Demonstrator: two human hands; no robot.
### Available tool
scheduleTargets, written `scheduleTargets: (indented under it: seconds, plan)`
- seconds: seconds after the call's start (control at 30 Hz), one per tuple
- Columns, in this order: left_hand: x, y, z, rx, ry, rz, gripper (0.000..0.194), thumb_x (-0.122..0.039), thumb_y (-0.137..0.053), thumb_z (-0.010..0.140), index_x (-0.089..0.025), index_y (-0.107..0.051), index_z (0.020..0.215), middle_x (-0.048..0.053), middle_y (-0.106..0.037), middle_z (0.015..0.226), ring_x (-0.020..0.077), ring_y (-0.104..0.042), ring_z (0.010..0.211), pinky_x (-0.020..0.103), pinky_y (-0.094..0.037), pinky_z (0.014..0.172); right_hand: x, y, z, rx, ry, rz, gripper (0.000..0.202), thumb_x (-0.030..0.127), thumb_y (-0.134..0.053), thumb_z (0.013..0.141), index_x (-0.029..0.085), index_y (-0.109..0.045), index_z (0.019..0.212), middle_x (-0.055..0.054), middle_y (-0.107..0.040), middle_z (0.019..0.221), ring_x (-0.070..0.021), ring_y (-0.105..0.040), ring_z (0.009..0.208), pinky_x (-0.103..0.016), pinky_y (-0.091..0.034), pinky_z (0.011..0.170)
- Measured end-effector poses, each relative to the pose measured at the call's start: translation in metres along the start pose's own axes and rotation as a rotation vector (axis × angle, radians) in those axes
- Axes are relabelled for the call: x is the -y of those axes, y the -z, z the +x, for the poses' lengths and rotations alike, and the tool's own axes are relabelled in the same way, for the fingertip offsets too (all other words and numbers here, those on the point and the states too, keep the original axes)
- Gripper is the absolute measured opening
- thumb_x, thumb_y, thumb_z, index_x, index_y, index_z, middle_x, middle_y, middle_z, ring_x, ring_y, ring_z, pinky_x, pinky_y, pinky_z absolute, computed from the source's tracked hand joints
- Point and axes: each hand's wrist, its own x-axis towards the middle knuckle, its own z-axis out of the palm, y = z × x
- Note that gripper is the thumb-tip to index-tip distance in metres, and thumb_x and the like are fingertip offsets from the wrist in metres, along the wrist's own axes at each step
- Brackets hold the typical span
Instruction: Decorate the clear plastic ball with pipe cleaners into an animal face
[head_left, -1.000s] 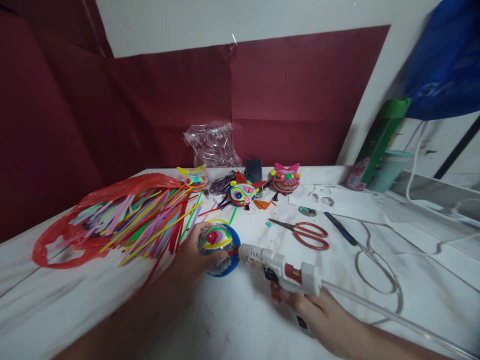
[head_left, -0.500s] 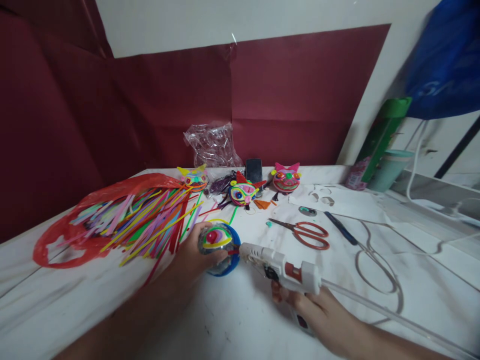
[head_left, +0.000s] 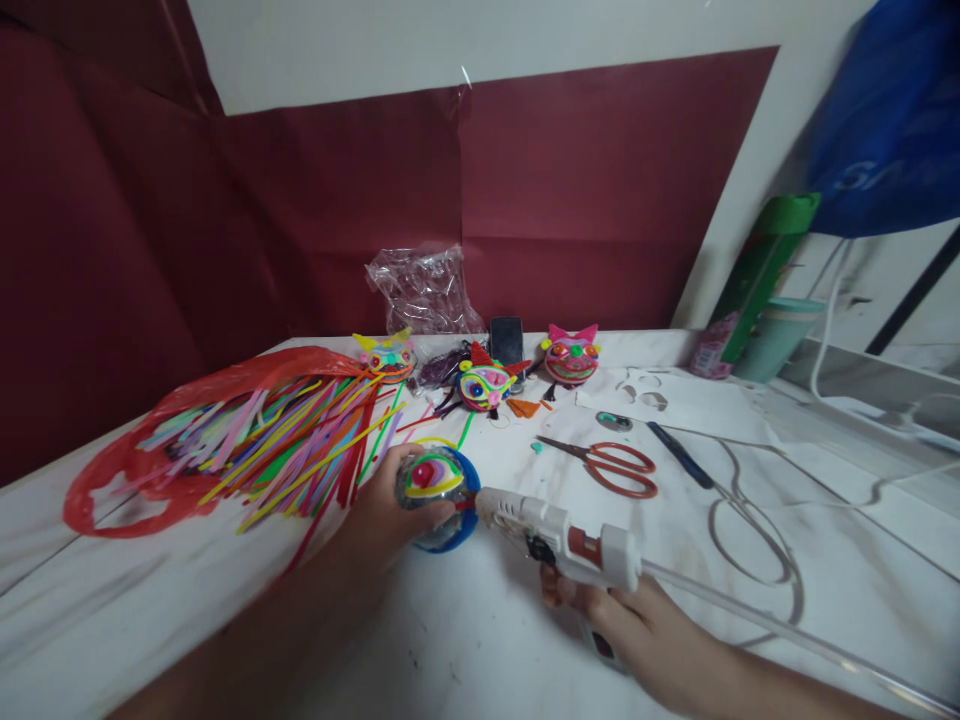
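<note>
Nothing visibly shifted: clear ball, blue-rimmed, red-eyed.

Clear ball edged with blue, marked with multicoloured eye shape. White glue gun held tilted, nozzle end aimed at ball's blue side; translucent stick inserted at rear.
</note>
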Motion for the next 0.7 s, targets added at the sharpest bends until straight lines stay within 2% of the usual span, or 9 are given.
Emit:
scheduleTargets:
  seconds: [0.2, 0.43, 0.53, 0.7]
  plan:
    - [0.0028, 0.0020, 0.0012, 0.005, -0.043, 0.074, 0.067, -0.035, -0.079, 0.055, -0.022, -0.047, 0.113, 0.006, -0.065, 0.103, 0.0270, -0.063, 0.093, 0.034, -0.051, 0.074, 0.0004, -0.0009, 0.0023, -0.042, -0.075, 0.016, 0.027, 0.029, -0.033, 0.082, 0.018, -0.056, 0.075, -0.003, -0.059, 0.073, -0.0177, -0.056, 0.072, -0.028, -0.048, 0.067]
    - [0.0052, 0.0028, 0.0022, 0.002, -0.049, 0.101, 0.066, -0.037, -0.078, 0.056, -0.023, -0.047, 0.113, 0.008, -0.064, 0.105, 0.0281, -0.062, 0.093, 0.036, -0.050, 0.074, 0.0037, 0.0008, 0.0022, 0.030, -0.049, 0.008, 0.028, 0.034, -0.032, 0.082, 0.018, -0.054, 0.075, -0.005, -0.060, 0.079, -0.0188, -0.056, 0.077, -0.030, -0.048, 0.072]
    - [0.0041, 0.0027, 0.0018, 0.018, -0.043, 0.110, 0.067, -0.038, -0.077, 0.057, -0.023, -0.045, 0.114, 0.008, -0.064, 0.106, 0.0277, -0.062, 0.093, 0.035, -0.050, 0.073, 0.0053, 0.0010, 0.0008, 0.041, -0.058, 0.009, 0.029, 0.034, -0.032, 0.083, 0.018, -0.055, 0.077, -0.006, -0.060, 0.078, -0.0181, -0.056, 0.073, -0.029, -0.049, 0.069]
    - [0.0038, 0.0025, 0.0014, -0.010, -0.035, 0.144, 0.066, -0.038, -0.077, 0.055, -0.023, -0.048, 0.113, 0.006, -0.066, 0.101, 0.0276, -0.063, 0.090, 0.034, -0.050, 0.070, 0.0033, -0.0006, 0.0005, -0.012, -0.077, 0.024, 0.029, 0.035, -0.032, 0.083, 0.018, -0.055, 0.076, -0.005, -0.060, 0.078, -0.0186, -0.056, 0.076, -0.031, -0.048, 0.073]
